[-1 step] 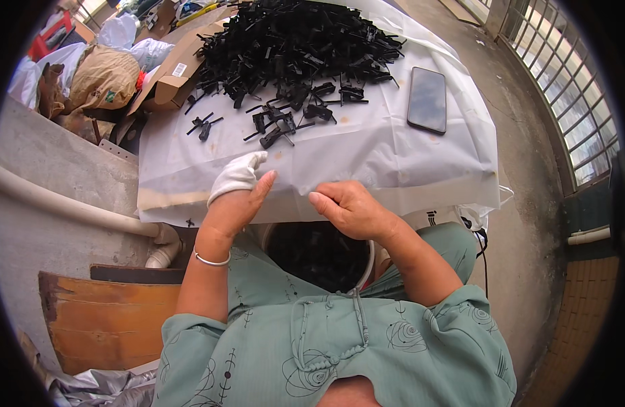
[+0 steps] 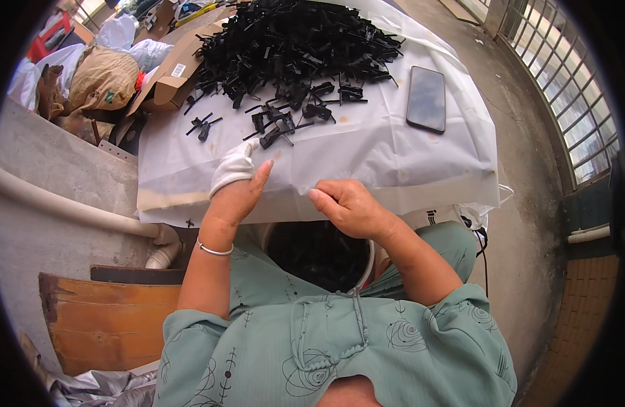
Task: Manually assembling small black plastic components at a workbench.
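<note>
My left hand (image 2: 236,178) reaches over the white-covered table (image 2: 366,152), its fingers in a white glove and its bare thumb standing apart. The gloved fingertips are right beside the nearest black plastic part (image 2: 270,139), which has a thin rod sticking out; whether they touch it I cannot tell. Nothing shows in that hand. My right hand (image 2: 349,207) is closed above the table's near edge, thumb pressed to the curled forefinger; whatever it may hold is hidden. Several like parts lie loosely in front of a large heap of black parts (image 2: 292,47).
A phone (image 2: 426,99) lies on the table at the right. Between my knees stands a bucket (image 2: 371,263) with dark contents. Left of the table are an open cardboard box (image 2: 170,85) and a stuffed brown sack (image 2: 105,76). A barred window (image 2: 563,88) runs along the right.
My left hand has moved forward, away from me, and its gloved fingertips have come up beside the nearest black part. The right hand has hardly moved.
</note>
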`<state>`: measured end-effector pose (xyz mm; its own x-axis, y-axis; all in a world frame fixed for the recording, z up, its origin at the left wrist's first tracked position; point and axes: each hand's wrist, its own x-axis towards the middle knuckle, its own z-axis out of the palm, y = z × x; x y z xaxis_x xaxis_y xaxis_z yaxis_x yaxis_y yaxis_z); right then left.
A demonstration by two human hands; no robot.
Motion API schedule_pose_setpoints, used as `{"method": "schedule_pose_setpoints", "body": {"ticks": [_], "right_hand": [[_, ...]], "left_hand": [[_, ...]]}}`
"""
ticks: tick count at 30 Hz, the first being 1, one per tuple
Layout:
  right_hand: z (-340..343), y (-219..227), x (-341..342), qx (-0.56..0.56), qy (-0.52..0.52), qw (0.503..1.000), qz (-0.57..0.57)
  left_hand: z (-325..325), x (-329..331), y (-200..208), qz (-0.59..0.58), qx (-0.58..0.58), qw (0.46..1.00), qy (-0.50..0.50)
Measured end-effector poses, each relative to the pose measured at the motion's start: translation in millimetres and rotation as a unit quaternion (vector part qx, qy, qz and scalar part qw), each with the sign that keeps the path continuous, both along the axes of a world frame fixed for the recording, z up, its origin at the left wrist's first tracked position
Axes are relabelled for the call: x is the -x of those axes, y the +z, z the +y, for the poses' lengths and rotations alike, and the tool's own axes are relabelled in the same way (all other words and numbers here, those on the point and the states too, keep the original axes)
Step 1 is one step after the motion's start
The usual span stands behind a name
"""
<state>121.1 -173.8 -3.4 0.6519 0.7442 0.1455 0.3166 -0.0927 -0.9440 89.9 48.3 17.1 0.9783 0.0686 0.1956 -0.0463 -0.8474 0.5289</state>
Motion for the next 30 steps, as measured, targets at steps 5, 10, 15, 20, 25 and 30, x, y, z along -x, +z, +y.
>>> {"method": "schedule_pose_setpoints", "body": {"ticks": [5,10,15,20,25,30], "right_hand": [[4.1,-7.1,2.2,-0.03,-0.063,0.996,-0.056],[5.2,-11.1,0.8,-0.018,-0.178,0.959,-0.218],[18.3,-17.5,3.5,0.009,-0.187,0.943,-0.276],[21.4,-22.5,6.2,-0.007,-0.184,0.95,-0.252],[15.4,-24.1,8.9,-0.001,-0.217,0.939,-0.265],[11.6,-13.1,10.1,-0.032,-0.12,0.992,0.011]], "left_hand": [[4.0,-39.5,-28.6,-0.065,-0.201,0.973,0.089],[-5.1,-8.7,-15.7,-0.094,-0.115,0.984,0.101],[-34.7,25.4,-1.8,-0.134,-0.006,0.99,0.032],[-42.2,31.6,-9.5,-0.115,0.134,0.984,0.014],[-48.6,42.5,-4.6,-0.056,0.206,0.976,0.03],[-57.6,41.9,-8.7,-0.121,0.315,0.941,-0.019]]}}
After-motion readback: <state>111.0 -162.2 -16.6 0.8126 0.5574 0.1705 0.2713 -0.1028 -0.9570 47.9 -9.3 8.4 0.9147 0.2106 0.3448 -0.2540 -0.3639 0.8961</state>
